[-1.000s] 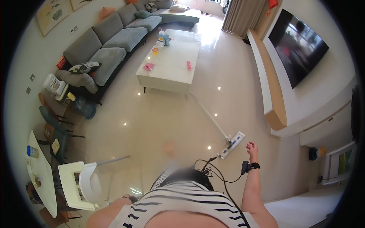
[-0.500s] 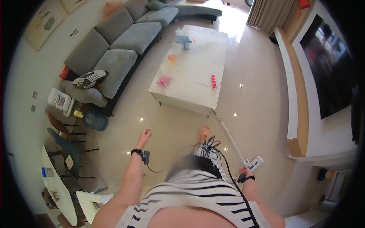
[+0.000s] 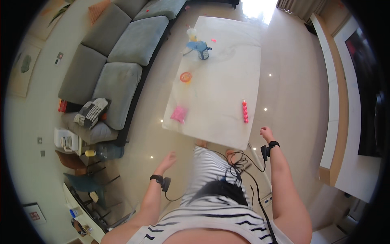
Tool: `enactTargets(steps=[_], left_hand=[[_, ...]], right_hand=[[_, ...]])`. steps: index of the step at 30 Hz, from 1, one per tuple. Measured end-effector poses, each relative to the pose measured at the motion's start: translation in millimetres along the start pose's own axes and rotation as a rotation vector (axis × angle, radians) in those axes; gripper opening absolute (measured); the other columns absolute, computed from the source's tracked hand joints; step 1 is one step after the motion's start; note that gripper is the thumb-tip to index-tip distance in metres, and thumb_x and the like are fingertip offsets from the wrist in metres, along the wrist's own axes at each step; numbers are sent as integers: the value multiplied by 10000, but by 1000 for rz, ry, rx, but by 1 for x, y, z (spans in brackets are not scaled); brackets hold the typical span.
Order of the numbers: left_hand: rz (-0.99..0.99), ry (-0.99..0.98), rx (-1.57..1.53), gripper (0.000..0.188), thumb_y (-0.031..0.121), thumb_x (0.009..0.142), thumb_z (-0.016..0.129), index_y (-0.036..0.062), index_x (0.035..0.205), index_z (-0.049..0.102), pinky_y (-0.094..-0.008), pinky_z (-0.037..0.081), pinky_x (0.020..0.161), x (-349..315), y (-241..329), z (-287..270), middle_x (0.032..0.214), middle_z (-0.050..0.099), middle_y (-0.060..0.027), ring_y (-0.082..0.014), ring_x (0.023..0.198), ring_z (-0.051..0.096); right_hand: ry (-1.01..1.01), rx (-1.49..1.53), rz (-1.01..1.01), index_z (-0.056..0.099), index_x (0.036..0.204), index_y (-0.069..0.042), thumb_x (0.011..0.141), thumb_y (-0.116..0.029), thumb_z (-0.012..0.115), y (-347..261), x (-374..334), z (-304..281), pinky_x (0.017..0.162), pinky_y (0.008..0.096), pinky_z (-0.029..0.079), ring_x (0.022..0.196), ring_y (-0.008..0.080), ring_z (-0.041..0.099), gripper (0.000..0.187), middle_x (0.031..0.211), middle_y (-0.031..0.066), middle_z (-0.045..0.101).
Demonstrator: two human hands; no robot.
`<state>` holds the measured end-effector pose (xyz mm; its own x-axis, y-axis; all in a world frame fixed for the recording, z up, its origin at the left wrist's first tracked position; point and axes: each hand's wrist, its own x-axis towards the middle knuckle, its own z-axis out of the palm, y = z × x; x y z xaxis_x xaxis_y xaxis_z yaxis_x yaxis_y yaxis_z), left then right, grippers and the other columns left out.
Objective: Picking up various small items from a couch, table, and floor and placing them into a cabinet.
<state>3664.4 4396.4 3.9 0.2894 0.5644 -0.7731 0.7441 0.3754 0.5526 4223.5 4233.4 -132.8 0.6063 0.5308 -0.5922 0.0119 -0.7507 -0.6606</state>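
Observation:
My left hand [image 3: 167, 161] hangs in the air left of my body, empty, its slightly blurred fingers loosely stretched. Past the coffee table's near right corner, my right hand [image 3: 266, 133] is raised with the fingers curled in and no object visible in it. Each wrist wears a black strap with a small dark device. Directly ahead stands the white marble-look coffee table [image 3: 219, 93]. Closest to my right hand on its top lies a pink-red beaded stick [image 3: 245, 111]. A pink packet [image 3: 178, 114] rests near the left corner, with an orange round dish [image 3: 185, 77] farther back.
A blue container [image 3: 202, 51] and a cup with a straw [image 3: 191, 33] stand at the table's far left. The grey sofa [image 3: 120, 87] runs along the left. Black cables [image 3: 239, 160] dangle before me. A water jug [image 3: 109, 151] and chairs [image 3: 83, 182] are lower left; a television is right.
I have come closer to the coffee table. My right hand has left the spot by the white power strip and risen forward; my left hand has shifted slightly right and down.

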Motion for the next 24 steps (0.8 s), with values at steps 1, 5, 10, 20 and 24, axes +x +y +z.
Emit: enactTargets(steps=[1, 5, 10, 20, 24], left_hand=[[97, 89, 40, 491, 187, 763, 600, 94, 1206, 412, -334, 453, 763, 34, 19, -9, 1058, 543, -96, -184, 938, 541], [350, 288, -66, 582, 116, 703, 669, 33, 1207, 391, -353, 413, 875, 214, 113, -59, 1113, 490, -180, -271, 1026, 501], [420, 666, -187, 632, 179, 678, 720, -13, 1182, 390, -365, 422, 848, 428, 212, -98, 1085, 483, -176, -298, 962, 508], [104, 285, -600, 491, 154, 741, 673, 83, 1150, 411, -319, 515, 649, 518, 194, -97, 1063, 496, -63, -218, 919, 555], [117, 300, -669, 418, 125, 763, 643, 112, 1119, 425, -301, 534, 590, 511, 208, -100, 1040, 494, -59, -189, 896, 562]], right_hand=[[22, -129, -76, 552, 1008, 23, 747, -150, 541, -12, 24, 13, 644, 309, 464, 771, 187, 590, 313, 840, 104, 608], [76, -204, -30, 496, 1110, 39, 724, -168, 581, -58, 85, 92, 799, 349, 451, 915, 265, 568, 446, 973, 169, 584], [283, -285, 93, 391, 1218, 37, 708, -208, 600, -47, 163, 131, 896, 370, 392, 1051, 322, 487, 603, 1132, 218, 488], [280, -679, 320, 377, 1179, -29, 680, -238, 675, -92, 186, 191, 891, 433, 378, 1054, 367, 447, 617, 1137, 199, 449], [296, -864, 236, 431, 1077, -71, 742, -185, 622, -96, 189, 201, 824, 426, 413, 1021, 362, 463, 402, 1081, 169, 477]])
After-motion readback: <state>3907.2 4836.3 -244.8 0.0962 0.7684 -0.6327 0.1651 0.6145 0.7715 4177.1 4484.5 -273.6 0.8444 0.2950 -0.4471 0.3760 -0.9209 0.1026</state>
